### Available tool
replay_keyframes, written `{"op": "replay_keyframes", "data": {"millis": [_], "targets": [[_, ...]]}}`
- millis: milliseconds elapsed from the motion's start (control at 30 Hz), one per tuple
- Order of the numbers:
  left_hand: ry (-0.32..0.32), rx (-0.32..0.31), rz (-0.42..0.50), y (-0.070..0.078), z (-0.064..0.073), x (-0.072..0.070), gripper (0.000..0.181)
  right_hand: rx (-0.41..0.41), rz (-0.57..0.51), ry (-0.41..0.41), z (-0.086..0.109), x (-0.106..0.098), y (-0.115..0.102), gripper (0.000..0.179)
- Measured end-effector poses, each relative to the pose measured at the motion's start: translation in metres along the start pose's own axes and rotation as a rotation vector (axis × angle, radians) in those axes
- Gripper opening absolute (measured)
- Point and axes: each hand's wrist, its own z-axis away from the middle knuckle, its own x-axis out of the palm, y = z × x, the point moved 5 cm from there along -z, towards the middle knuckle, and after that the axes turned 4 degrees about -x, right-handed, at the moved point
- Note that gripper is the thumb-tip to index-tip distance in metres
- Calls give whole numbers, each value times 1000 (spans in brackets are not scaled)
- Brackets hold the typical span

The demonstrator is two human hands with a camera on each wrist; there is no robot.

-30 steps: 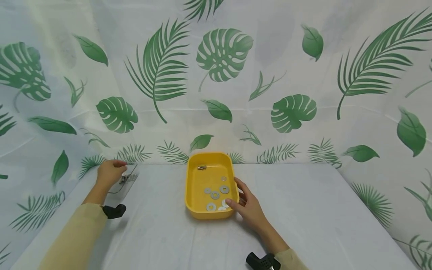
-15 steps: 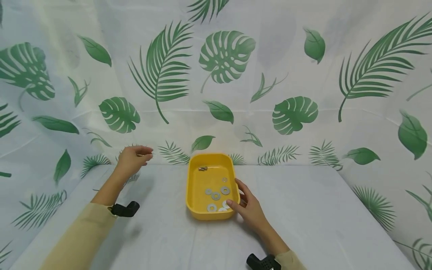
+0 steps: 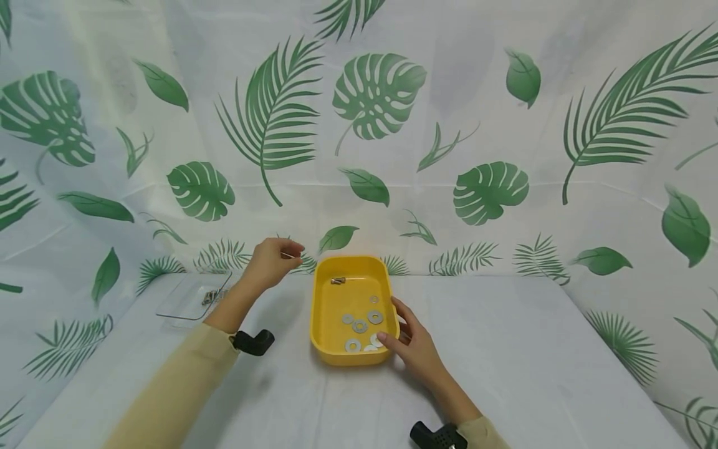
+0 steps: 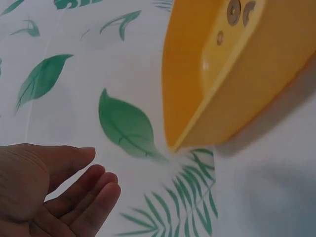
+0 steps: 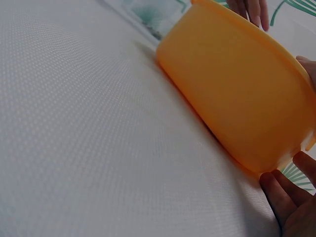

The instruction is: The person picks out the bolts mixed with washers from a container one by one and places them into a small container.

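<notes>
In the head view, a yellow plastic tray [image 3: 322, 312] stands mid-table. Two small metal screws [image 3: 338, 281] lie near its far end, and several flat washers [image 3: 359, 326] are spread over its near half. My right hand [image 3: 417, 346] grips the tray's near right corner, thumb over the rim and fingers against the outer wall. Left of the tray, my left hand [image 3: 272, 265] is raised, thumb and fingertips close together. In the left wrist view a narrow gap shows beside the thumb [image 4: 74, 157]; I cannot tell whether something small is pinched there.
A clear plastic box [image 3: 182, 299] with small metal hardware [image 3: 212, 297] sits at the table's back left, partly behind the left forearm. A leaf-printed cloth [image 3: 415, 187] hangs along the table's back edge. White cloth [image 3: 505, 349] covers the table.
My left hand has lifted from the clear box and travelled right to beside the tray's far left corner. My right hand and the tray have stayed in place.
</notes>
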Motion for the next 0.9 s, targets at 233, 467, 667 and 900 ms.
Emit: {"op": "replay_keyframes", "data": {"millis": [233, 467, 667, 900], "targets": [[-55, -13, -14, 12, -14, 32, 30, 5, 2, -2, 0, 0, 1, 77], [-97, -35, -42, 26, -22, 60, 28, 7, -6, -9, -1, -1, 0, 78], [-161, -85, -90, 33, -31, 84, 35, 9, -5, -1, -1, -3, 2, 78], [-231, -159, -157, 22, -45, 104, 45, 9, -11, -9, -1, -2, 2, 79]]}}
